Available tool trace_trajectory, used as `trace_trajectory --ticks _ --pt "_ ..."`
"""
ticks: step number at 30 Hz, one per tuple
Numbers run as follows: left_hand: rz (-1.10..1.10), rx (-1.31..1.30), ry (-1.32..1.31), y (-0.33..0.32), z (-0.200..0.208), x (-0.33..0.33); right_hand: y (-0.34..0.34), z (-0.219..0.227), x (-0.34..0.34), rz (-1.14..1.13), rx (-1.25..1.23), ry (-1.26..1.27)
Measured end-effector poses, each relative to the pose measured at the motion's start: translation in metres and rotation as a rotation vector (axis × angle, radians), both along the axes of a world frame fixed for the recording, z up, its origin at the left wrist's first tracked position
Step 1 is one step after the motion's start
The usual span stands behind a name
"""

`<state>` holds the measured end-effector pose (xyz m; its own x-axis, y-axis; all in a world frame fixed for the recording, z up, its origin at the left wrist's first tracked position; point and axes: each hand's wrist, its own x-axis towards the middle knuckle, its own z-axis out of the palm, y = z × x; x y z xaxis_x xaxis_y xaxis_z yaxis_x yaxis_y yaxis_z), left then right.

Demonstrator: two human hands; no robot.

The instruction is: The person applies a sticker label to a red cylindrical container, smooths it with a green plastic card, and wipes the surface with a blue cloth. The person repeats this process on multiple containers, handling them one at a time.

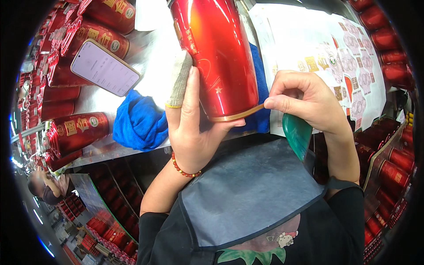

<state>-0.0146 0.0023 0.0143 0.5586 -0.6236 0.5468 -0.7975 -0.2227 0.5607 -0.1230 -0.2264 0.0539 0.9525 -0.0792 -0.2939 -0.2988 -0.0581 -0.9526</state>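
Observation:
A large glossy red canister (221, 57) lies tilted in front of me, its gold-banded end toward me. My left hand (190, 110) supports it from the left and under that end, with a grey knitted cover on one finger. At the right end of the gold band (238, 114), my right hand (304, 99) pinches thumb and forefinger together. A flat green scraper (297, 134) juts out below the right palm; how the other fingers grip it is hidden. Blue cloth (260, 79) lies beneath the canister.
Left of the canister are a crumpled blue cloth (140, 121), a phone (106, 67) leaning on red canisters (77, 128), and many more behind. Printed sticker sheets (318, 57) lie at right. Shelved red canisters (393, 174) stand right. Another person (48, 185) is far left.

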Motion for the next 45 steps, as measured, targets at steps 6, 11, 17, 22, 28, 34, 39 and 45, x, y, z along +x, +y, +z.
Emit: trace_trajectory --ticks 6,11,17,22,28,34,39,45 --pt "-0.024 -0.06 0.142 0.004 -0.007 -0.001 0.003 -0.004 0.004 0.02 -0.031 -0.003" --pt "-0.044 -0.006 -0.134 0.029 -0.006 -0.003 0.002 -0.004 0.005 0.036 -0.023 0.039" --pt "-0.214 -0.116 -0.365 0.016 -0.004 -0.008 0.0 -0.004 0.009 0.059 0.003 0.041" --pt "-0.215 -0.029 -0.449 -0.01 0.008 -0.003 0.0 -0.01 0.006 0.042 0.042 0.015" --pt "0.017 0.099 -0.268 -0.016 0.014 0.005 0.001 -0.001 0.003 0.018 -0.041 0.018" --pt "0.028 0.033 -0.027 -0.001 0.0 0.002 0.002 0.001 0.003 0.025 -0.015 0.025" --pt "-0.012 0.005 0.172 0.009 -0.008 -0.001 0.005 0.001 0.005 0.037 -0.019 0.014" --pt "-0.033 0.018 0.128 0.011 -0.007 0.002 0.01 0.002 0.008 0.039 -0.087 -0.06"
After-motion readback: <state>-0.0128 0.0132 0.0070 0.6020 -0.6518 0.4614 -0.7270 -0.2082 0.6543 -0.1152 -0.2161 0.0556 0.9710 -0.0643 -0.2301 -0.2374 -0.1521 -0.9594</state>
